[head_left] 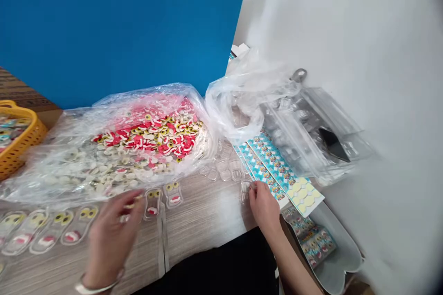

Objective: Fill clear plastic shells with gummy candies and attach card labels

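My left hand (112, 235), blurred by motion, is curled over a row of clear plastic shells (79, 226) on the table. Small yellowish and red-white pieces show at its fingers; I cannot tell whether they are gripped or lie in a shell beneath. Just right of it, two clear shells (173, 194) each hold yellow-and-black eye pieces above a red-and-white mouth piece. My right hand (265, 205) pinches the edge of an unfilled clear shell (245, 190). Behind the hands lies a big clear bag (114, 166) full of loose red, white and yellow pieces (162, 136).
An orange basket (26, 147) stands at the left edge. Printed card sheets (277, 166) lie to the right, beside a plastic bag (238, 101) and clear packaging with a dark phone-like object (332, 144). Below the table's right edge, a grey bin (341, 244) holds filled packs.
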A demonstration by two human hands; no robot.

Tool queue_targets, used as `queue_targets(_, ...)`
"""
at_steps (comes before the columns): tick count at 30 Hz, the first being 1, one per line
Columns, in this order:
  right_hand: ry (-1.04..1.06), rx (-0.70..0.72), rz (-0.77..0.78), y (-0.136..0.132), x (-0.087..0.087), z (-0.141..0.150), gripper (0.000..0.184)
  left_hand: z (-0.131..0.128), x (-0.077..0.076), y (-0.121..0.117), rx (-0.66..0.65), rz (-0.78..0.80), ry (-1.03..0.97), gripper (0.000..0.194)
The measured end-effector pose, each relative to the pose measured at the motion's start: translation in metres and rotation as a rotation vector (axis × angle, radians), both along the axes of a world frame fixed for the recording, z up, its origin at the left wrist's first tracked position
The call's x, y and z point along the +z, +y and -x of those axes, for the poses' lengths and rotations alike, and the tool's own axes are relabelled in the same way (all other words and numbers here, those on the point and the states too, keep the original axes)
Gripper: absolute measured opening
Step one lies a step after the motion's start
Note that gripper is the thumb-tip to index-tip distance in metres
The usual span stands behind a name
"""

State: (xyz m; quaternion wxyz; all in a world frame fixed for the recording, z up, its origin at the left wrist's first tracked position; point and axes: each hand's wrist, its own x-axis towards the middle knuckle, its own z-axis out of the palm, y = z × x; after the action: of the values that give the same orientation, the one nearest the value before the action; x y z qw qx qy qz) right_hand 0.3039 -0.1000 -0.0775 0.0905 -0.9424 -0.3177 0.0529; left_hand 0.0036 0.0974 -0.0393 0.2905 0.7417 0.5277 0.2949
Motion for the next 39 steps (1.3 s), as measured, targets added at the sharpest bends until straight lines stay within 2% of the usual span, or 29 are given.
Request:
queue_targets(3,0.088,0.017,-0.106,0.002,-0.004,-0.001,0.011,-0.062,-0.010,-0.024,-0.256,0.262,-0.186,0.027)
queue_targets(5,0.192,0.046,-0.206,0.005,0.000,0.006,0.009,-0.095,-0.013,-0.044,-0.345,0.493,-0.295,0.027)
queue_targets(8,0.468,0.153,-0.389,0.020,0.014,0.028,0.011,-0.124,-0.017,-0.065,-0.419,0.866,-0.527,0.044)
queue_targets(10,0.665,0.249,-0.478,0.039,0.025,0.043,0.016,-0.128,-0.019,-0.065,-0.386,1.017,-0.647,0.044)
queue_targets(11,0.731,0.308,-0.498,0.051,0.031,0.049,0.018,-0.127,-0.020,-0.061,-0.331,1.043,-0.684,0.042)
queue_targets(13,0.746,0.441,-0.497,0.082,0.040,0.053,0.021,-0.120,-0.019,-0.046,-0.167,1.027,-0.731,0.041)
queue_targets(17,0.410,0.648,-0.408,0.157,0.047,0.041,0.021,-0.098,-0.013,-0.004,0.119,0.929,-0.791,0.045)
queue_targets(20,0.203,0.697,-0.241,0.211,0.043,0.033,0.022,-0.087,-0.009,0.018,0.196,0.876,-0.826,0.042)
queue_targets(23,0.105,0.652,-0.113,0.249,0.036,0.031,0.021,-0.083,-0.006,0.028,0.229,0.881,-0.888,0.042)
queue_targets(29,0.039,0.568,-0.129,0.281,0.022,0.033,0.019,-0.088,-0.002,0.034,0.226,0.911,-0.929,0.039)
queue_targets(35,0.023,0.686,-0.158,0.300,0.015,0.041,0.024,-0.099,-0.002,0.040,0.203,0.922,-0.922,0.044)
queue_targets(39,0.002,0.710,-0.167,0.303,0.015,0.046,0.032,-0.100,-0.003,0.041,0.208,0.923,-0.922,0.045)
